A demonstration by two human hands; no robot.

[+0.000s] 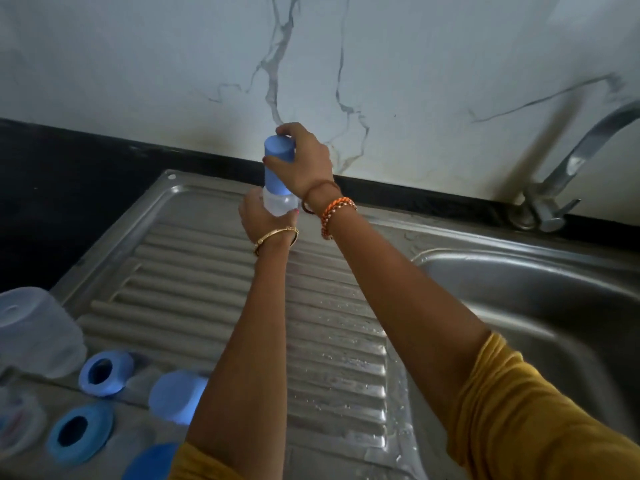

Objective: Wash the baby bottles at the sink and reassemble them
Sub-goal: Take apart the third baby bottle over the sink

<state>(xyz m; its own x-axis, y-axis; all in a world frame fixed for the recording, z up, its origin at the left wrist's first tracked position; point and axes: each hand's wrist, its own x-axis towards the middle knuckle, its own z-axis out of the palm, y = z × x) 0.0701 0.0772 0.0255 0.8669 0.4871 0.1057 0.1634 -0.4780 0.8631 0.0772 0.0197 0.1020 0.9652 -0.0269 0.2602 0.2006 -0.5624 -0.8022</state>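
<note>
Yellow sleeves (540,420) frame the ribbed steel drainboard (207,271), loose blue rings (104,372) and caps at 7 o'clock. At 12 o'clock a baby bottle (280,202) stands upright, long axis vertical. From below, the left hand (258,216) wraps its clear body; from 2 o'clock, the right hand (304,161) curls a narrow grip round the blue cap (277,168).

The drainboard (214,289) was seen to be ribbed stainless steel with a dull brushed sheen, beaded with water. The tap (568,168) was polished metal. The bottle (280,202) was made of cloudy translucent plastic, its cap (277,161) of matt blue plastic. The wall (138,64) was finished in smooth veined marble. The desk (52,188) appeared dark and matt.
</note>
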